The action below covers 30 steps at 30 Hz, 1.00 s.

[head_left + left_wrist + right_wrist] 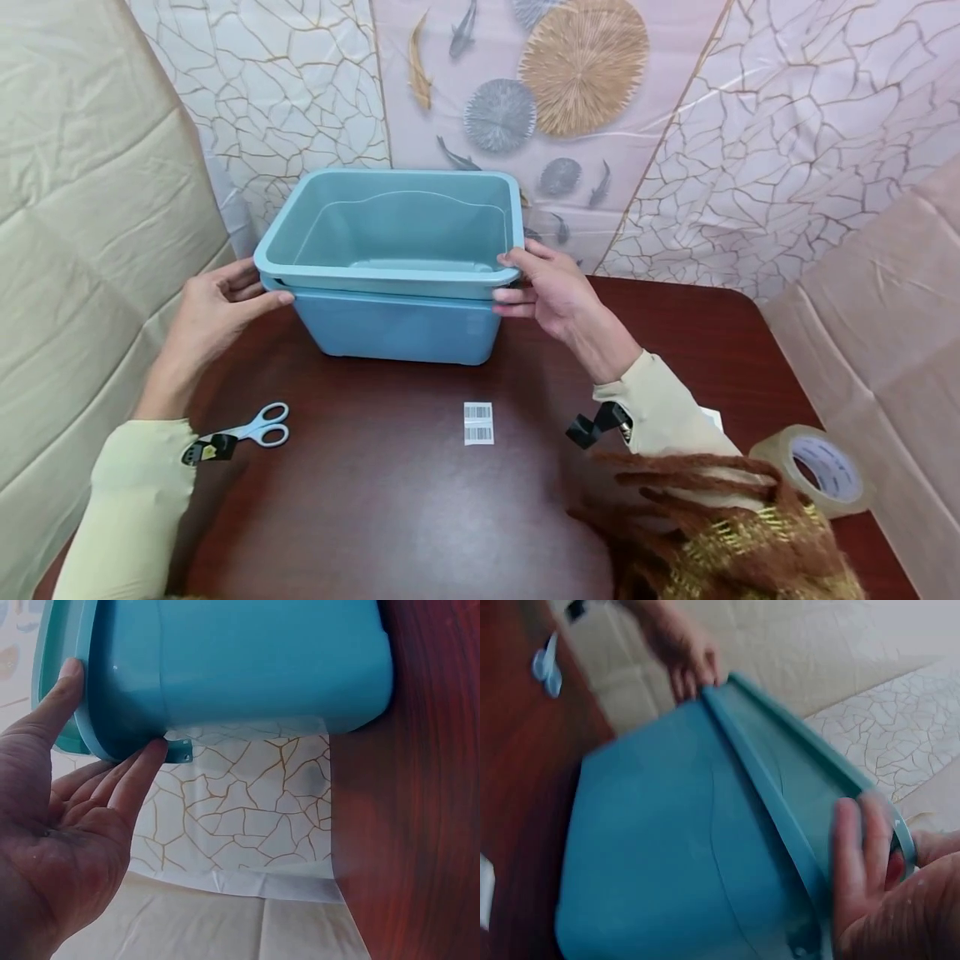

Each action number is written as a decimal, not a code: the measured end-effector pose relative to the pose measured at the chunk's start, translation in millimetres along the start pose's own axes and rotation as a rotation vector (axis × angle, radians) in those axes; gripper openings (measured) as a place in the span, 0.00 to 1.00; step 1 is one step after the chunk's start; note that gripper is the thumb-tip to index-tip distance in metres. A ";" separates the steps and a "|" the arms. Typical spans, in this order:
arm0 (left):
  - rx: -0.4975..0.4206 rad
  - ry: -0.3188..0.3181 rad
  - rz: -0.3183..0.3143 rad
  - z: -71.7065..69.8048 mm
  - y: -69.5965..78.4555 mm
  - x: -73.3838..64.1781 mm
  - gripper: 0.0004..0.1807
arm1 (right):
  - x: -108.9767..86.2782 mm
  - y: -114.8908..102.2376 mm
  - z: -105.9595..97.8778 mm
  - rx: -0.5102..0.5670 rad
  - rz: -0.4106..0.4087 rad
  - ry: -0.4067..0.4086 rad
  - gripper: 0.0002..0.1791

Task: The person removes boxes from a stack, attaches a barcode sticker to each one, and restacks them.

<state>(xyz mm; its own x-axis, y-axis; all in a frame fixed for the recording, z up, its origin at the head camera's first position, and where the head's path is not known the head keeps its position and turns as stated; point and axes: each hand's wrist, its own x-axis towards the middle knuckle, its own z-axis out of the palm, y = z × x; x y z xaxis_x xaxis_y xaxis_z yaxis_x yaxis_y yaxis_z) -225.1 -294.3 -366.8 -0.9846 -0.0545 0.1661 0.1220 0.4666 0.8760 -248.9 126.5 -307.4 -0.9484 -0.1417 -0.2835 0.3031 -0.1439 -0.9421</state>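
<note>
Two rectangular plastic tubs stand one inside the other at the back of the table. The upper tub (390, 276) is pale teal with a wide rim and sits slightly raised. Below it, the lower tub (397, 329) is bluer. At the left end, my left hand (206, 312) grips the lower tub's rim, thumb at the front and fingers beneath, as the left wrist view shows. My right hand (558, 296) holds the upper tub's right front corner, its thumb over the rim and fingers against the wall in the gap between the two rims.
Light blue scissors (266, 427) lie near my left wrist. A small white barcode label (478, 423) lies on the dark red table (360, 517). A roll of clear tape (825, 471) stands at the right edge. Brown fringed cloth (750, 542) covers the lower right. Draped fabric walls enclose the table.
</note>
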 end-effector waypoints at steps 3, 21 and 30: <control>0.002 -0.003 -0.003 -1.6 0.1 -1.3 0.41 | -3.3 -3.8 0.6 -0.083 -0.036 -0.028 0.28; 0.007 -0.019 -0.011 0.6 2.0 1.2 0.43 | -3.9 -4.3 4.1 0.131 -0.171 0.074 0.16; 0.024 -0.043 -0.034 0.0 -0.1 2.2 0.45 | -39.1 -53.6 -15.2 0.254 -0.275 0.050 0.13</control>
<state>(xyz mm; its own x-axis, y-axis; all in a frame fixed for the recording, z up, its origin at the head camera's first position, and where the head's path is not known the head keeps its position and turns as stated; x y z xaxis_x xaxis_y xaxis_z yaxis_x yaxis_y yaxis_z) -227.2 -294.4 -366.5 -0.9926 -0.0328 0.1166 0.0861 0.4859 0.8698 -229.5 154.6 -248.5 -0.9990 -0.0173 -0.0402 0.0438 -0.4087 -0.9116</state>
